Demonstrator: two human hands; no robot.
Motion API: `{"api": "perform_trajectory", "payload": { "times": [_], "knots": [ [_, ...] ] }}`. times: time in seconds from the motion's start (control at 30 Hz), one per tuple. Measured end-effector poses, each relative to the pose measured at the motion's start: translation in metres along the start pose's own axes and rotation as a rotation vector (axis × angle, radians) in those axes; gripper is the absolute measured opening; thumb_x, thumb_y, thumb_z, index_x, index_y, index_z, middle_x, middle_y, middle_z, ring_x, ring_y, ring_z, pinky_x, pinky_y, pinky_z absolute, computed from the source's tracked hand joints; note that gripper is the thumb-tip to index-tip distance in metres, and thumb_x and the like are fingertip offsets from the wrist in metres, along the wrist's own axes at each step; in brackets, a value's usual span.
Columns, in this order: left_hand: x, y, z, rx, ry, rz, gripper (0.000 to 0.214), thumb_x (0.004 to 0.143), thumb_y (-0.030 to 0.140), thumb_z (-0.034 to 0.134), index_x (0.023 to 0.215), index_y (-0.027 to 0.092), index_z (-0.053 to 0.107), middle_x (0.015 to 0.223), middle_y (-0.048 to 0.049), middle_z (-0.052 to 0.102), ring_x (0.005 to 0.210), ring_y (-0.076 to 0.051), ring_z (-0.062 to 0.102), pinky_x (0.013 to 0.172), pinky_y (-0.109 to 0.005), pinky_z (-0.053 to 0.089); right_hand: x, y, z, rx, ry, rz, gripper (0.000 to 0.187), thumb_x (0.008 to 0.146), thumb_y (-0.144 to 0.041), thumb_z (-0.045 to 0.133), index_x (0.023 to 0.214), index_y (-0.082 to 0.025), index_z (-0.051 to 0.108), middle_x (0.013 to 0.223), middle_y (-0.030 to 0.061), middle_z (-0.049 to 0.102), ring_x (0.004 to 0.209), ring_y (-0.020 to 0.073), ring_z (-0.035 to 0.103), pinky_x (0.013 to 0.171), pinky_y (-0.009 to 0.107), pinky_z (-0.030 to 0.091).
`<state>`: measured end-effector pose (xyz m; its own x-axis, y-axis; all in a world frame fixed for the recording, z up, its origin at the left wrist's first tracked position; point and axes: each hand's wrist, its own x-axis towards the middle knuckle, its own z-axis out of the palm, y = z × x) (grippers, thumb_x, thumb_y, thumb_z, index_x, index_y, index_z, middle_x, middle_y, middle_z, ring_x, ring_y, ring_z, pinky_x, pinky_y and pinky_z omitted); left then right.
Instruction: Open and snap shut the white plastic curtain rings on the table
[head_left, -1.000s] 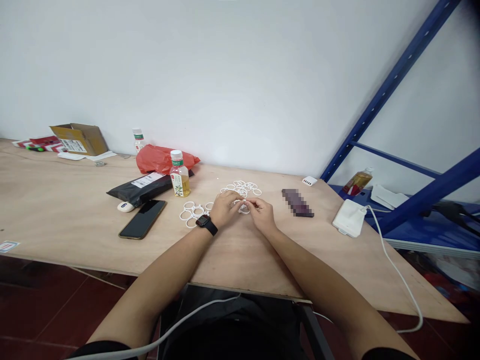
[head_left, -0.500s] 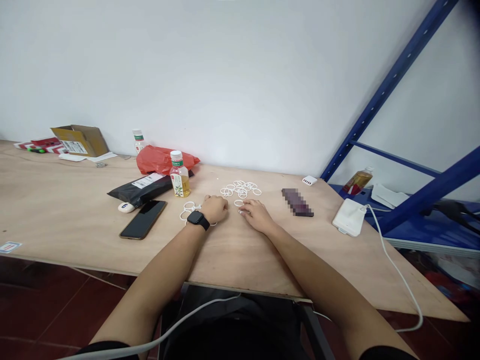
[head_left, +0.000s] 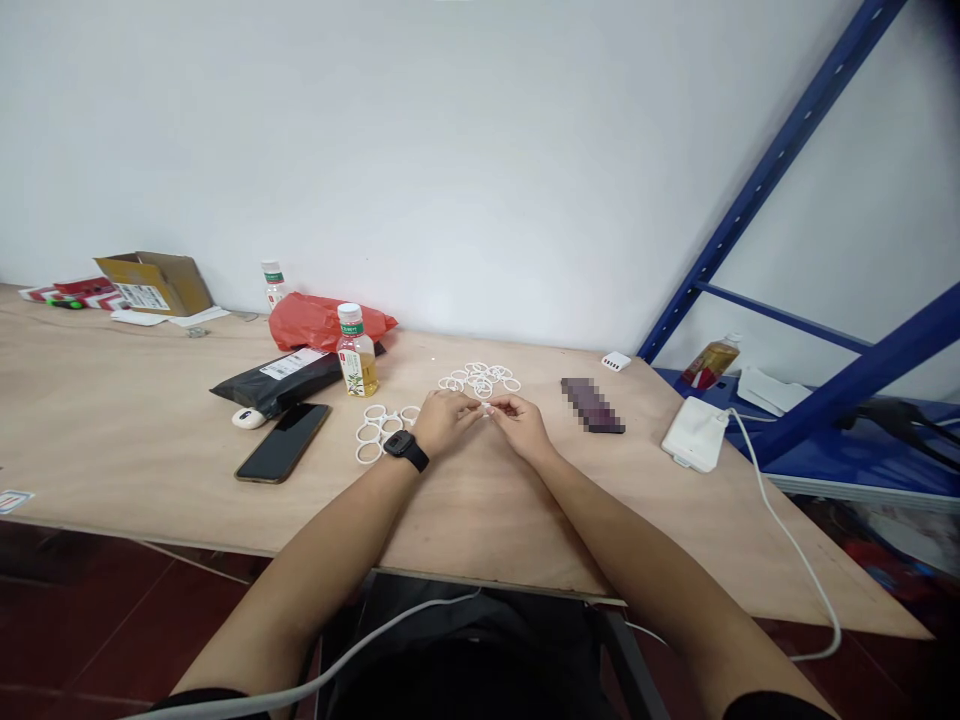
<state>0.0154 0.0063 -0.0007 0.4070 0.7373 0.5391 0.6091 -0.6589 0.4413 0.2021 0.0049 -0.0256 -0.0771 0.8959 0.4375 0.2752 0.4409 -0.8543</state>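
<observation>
My left hand [head_left: 446, 421], with a black smartwatch [head_left: 406, 451] on its wrist, and my right hand [head_left: 522, 425] meet at the fingertips over the plywood table [head_left: 525, 500]. Between the fingertips both pinch a small white plastic ring [head_left: 487, 408], mostly hidden by the fingers. A loose heap of similar white rings [head_left: 480, 379] lies just beyond my hands. A chain of linked white rings [head_left: 379, 431] lies to the left, next to my left hand.
Left of the rings lie a black smartphone [head_left: 283, 442], a black parcel [head_left: 277, 385], a juice bottle [head_left: 357, 352] and a red bag [head_left: 322, 322]. A pixelated dark object [head_left: 592, 405] and a white power bank [head_left: 695, 434] with a cable lie right. A blue shelf frame [head_left: 780, 220] stands right.
My hands have come back together from lying apart on the table, and their fingertips now pinch a white ring. The ring that lay between them is no longer visible on the table.
</observation>
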Motion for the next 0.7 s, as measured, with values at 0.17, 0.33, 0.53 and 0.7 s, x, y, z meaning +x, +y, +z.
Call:
{"api": "perform_trajectory", "payload": {
  "times": [0.17, 0.33, 0.53, 0.7],
  "knots": [
    [-0.001, 0.002, 0.003, -0.062, 0.016, 0.027, 0.026, 0.091, 0.040, 0.055, 0.087, 0.023, 0.074, 0.087, -0.0040, 0.074, 0.081, -0.017, 0.065, 0.083, -0.032, 0.044, 0.000, 0.003, 0.002, 0.109, -0.045, 0.017, 0.029, 0.073, -0.046, 0.071, 0.082, -0.018, 0.070, 0.080, 0.0057, 0.073, 0.073, 0.0189, 0.066, 0.069, 0.032, 0.054],
    [0.000, 0.005, -0.001, -0.044, -0.005, 0.036, 0.026, 0.092, 0.037, 0.053, 0.084, 0.021, 0.071, 0.085, -0.0049, 0.073, 0.084, -0.018, 0.064, 0.085, -0.034, 0.043, 0.000, 0.002, 0.003, 0.087, -0.062, -0.012, 0.032, 0.075, -0.049, 0.069, 0.082, -0.018, 0.069, 0.076, 0.0043, 0.071, 0.070, 0.0179, 0.065, 0.066, 0.031, 0.054],
    [0.002, 0.001, -0.021, 0.099, 0.045, 0.022, 0.012, 0.087, 0.028, 0.056, 0.087, 0.021, 0.066, 0.094, -0.0050, 0.071, 0.094, -0.021, 0.060, 0.089, -0.038, 0.038, 0.004, 0.003, -0.002, -0.133, -0.045, -0.109, 0.027, 0.088, -0.036, 0.057, 0.107, -0.022, 0.068, 0.104, 0.0070, 0.071, 0.096, 0.0217, 0.065, 0.086, 0.037, 0.051],
    [0.001, -0.007, -0.034, 0.159, 0.163, -0.082, 0.008, 0.082, 0.027, 0.059, 0.081, 0.020, 0.063, 0.097, -0.0049, 0.069, 0.098, -0.023, 0.058, 0.092, -0.041, 0.035, 0.005, 0.013, -0.010, -0.639, -0.215, -0.193, 0.034, 0.084, -0.021, 0.059, 0.117, -0.026, 0.066, 0.123, 0.0083, 0.063, 0.114, 0.0264, 0.054, 0.099, 0.045, 0.039]
  ]
}}
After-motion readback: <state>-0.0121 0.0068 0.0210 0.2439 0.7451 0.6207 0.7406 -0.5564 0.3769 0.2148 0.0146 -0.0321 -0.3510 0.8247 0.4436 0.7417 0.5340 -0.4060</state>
